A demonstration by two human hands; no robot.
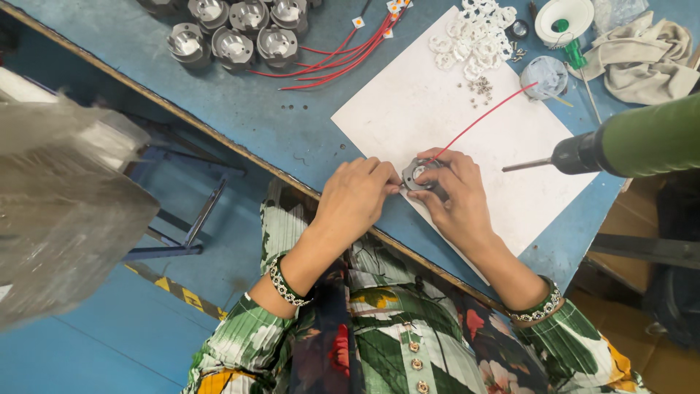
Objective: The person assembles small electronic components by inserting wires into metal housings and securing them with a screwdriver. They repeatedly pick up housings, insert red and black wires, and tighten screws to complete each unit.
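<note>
A small round grey metal housing (418, 174) with a pale centre rests on the near edge of a white sheet (437, 117). My right hand (456, 197) cups and grips it from the right. My left hand (357, 195) pinches at its left rim with the fingertips. A red wire (485, 117) runs from the housing up and right across the sheet. A green electric screwdriver (620, 146) hangs to the right, its bit pointing left toward my right hand, apart from it.
Several grey metal housings (233, 33) stand at the far left of the blue table (277, 124), beside a bundle of red wires (343, 55). White plastic rings (474, 36), small screws (480, 87), a clear cup (543, 76) and a rag (649, 55) lie at the far right. A plastic bag (58, 204) hangs left.
</note>
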